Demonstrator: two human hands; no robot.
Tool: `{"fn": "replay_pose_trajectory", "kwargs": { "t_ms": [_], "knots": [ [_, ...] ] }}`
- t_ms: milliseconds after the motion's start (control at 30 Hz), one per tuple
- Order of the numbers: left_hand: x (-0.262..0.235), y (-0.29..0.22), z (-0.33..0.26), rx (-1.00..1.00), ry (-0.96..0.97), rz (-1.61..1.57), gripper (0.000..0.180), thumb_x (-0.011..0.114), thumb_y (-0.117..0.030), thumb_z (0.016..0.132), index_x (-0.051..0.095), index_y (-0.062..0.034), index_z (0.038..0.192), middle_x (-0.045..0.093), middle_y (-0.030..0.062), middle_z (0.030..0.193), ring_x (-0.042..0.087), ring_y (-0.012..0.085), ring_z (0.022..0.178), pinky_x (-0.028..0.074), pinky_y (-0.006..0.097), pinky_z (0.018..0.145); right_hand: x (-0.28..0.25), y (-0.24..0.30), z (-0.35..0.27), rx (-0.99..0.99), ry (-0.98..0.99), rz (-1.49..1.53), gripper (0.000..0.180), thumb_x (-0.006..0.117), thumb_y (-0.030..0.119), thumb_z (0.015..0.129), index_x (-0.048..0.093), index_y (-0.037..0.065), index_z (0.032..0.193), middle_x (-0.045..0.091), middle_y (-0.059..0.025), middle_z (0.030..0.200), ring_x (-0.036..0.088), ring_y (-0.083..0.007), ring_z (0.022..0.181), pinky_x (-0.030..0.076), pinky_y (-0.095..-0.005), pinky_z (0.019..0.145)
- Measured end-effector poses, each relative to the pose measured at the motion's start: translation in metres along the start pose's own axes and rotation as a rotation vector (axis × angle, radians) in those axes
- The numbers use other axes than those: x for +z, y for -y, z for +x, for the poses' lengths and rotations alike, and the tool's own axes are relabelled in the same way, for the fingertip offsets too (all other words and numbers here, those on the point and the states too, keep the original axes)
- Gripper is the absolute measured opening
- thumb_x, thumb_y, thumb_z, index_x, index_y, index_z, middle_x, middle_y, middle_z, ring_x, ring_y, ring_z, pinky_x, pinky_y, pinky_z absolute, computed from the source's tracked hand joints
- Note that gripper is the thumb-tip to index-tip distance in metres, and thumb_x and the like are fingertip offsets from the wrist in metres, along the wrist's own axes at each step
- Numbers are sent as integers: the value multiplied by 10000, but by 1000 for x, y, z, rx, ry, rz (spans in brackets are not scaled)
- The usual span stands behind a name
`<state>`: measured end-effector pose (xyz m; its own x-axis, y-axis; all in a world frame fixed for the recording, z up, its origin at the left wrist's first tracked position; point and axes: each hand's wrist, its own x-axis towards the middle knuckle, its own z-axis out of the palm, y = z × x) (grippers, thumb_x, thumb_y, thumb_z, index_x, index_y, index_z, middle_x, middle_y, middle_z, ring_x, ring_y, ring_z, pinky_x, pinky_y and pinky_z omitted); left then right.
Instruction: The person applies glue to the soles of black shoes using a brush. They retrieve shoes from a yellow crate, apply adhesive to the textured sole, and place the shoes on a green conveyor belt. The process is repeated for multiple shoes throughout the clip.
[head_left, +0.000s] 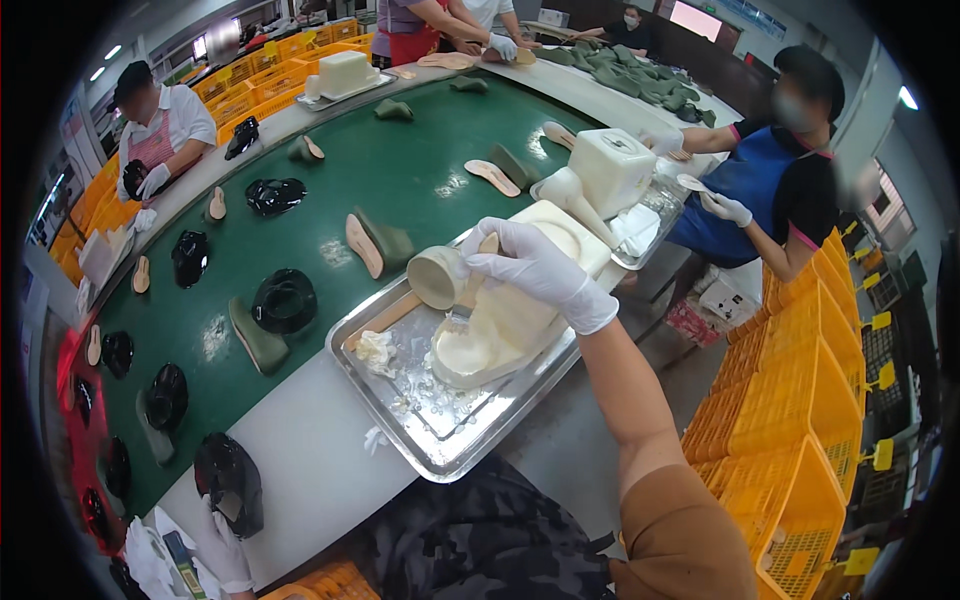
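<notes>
My right hand [525, 265], in a white glove, pinches the wooden handle of a brush [487, 243] over a metal tray [445, 455]. Its lower end is partly hidden by the hand and the container. Beside the fingers is a round beige cup [436, 278], its opening facing me. Below the hand, a whitish plastic container [505, 335] lies in the tray, smeared with a pale coating. At the lower left, my gloved left hand [218, 545] has its fingers closed at the near end of a glossy black shoe [230, 475]; the shoe hides part of them.
A green conveyor belt [330, 210] carries black shoes, olive uppers and tan insoles. Another tray [665, 205] with a white container [612, 170] stands at the right. Yellow crates [790, 400] are stacked to my right. Co-workers stand around the belt, one in a blue apron [725, 210].
</notes>
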<state>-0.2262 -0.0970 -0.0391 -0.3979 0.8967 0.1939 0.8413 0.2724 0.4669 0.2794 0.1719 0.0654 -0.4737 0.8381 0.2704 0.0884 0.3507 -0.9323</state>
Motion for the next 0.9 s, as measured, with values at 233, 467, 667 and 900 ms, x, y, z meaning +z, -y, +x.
{"fn": "replay_pose_trajectory", "kwargs": {
  "t_ms": [233,467,667,900],
  "knots": [
    [1,-21,-1,39,-100,179,316,490,-53,873,515,-10,1186,559,170,1094,558,317,982,436,358,830,1,3,0,37,-10,12,97,572,157,885,542,65,891,621,-3,822,558,-48,763,441,-195,642],
    [3,-27,-4,117,-213,366,303,495,-27,858,532,-31,1159,543,165,998,560,328,892,440,373,753,0,0,1,13,9,12,102,573,162,886,543,65,894,624,-5,819,565,-48,766,441,-194,637],
    [6,-30,-5,124,-247,433,288,475,-4,857,534,-32,1137,538,168,974,556,330,871,439,373,738,-1,3,0,45,19,4,49,556,116,881,544,70,871,591,3,936,539,-50,805,449,-195,676],
    [3,-17,-9,138,-282,301,319,472,21,830,512,12,1146,567,177,986,555,338,893,436,385,765,2,5,1,6,-8,-48,86,563,135,881,546,53,899,623,-6,815,573,-56,786,454,-203,678]
  ]
}}
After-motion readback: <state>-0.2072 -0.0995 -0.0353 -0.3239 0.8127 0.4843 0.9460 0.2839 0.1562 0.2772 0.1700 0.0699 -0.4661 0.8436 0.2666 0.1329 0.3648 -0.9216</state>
